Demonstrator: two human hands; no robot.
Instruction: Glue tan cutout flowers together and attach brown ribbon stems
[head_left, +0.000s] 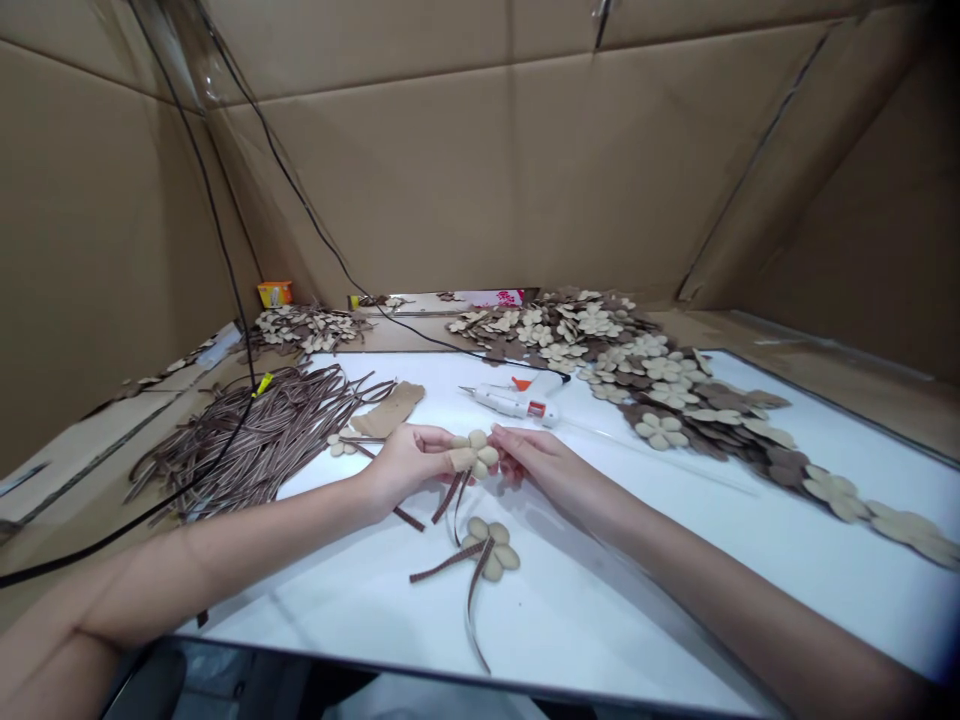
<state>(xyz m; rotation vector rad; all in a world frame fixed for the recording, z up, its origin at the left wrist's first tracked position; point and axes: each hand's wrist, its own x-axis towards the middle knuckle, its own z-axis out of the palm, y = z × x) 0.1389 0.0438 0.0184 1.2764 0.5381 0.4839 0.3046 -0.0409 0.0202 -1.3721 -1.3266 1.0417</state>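
- Left: a heap of striped brown ribbon strips.
- Centre: the left hand is closed, pinching a beige cut-out flower and hiding part of it.
- The right hand touches the flower's right side; whether it grips is hard to tell.
- Nearer: a ribboned flower lies on the white tabletop.
- Farther: a white hot glue gun.
- Right: a heap of beige and brown flowers, cut off by the frame edge.

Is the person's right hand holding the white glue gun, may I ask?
No, the white plastic glue gun lies on the white tabletop, while the right hand touches a beige flower cutout.
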